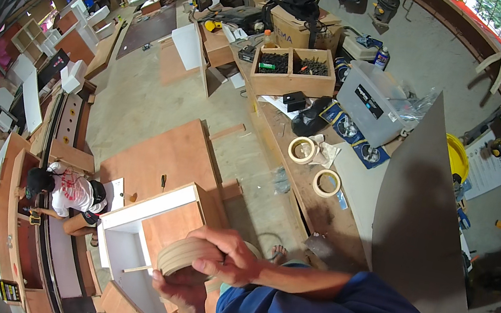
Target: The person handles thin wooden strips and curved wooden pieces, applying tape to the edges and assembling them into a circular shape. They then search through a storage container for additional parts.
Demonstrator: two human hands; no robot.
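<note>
Both my hands are around a thick beige roll of tape (182,256), held up in front of me with faint ridges along its outer side. My right hand (228,254) grips it from above and the right, fingers over its rim and thumb at its hollow core. From below, my left hand (182,291) closes on its lower edge. A short pale strip (138,268) sticks out leftward by my left fingertips; whether it joins the roll I cannot tell. Beneath lies an open cabinet box (146,215) with white and wood-coloured panels.
More tape rolls (327,183) lie on the workbench (285,145) at right, near a clear plastic bin (371,100) and a divided wooden box (291,84) of dark screws. A large grey panel (416,228) stands at my right. At left, a co-worker (71,193) crouches with a yellow tool.
</note>
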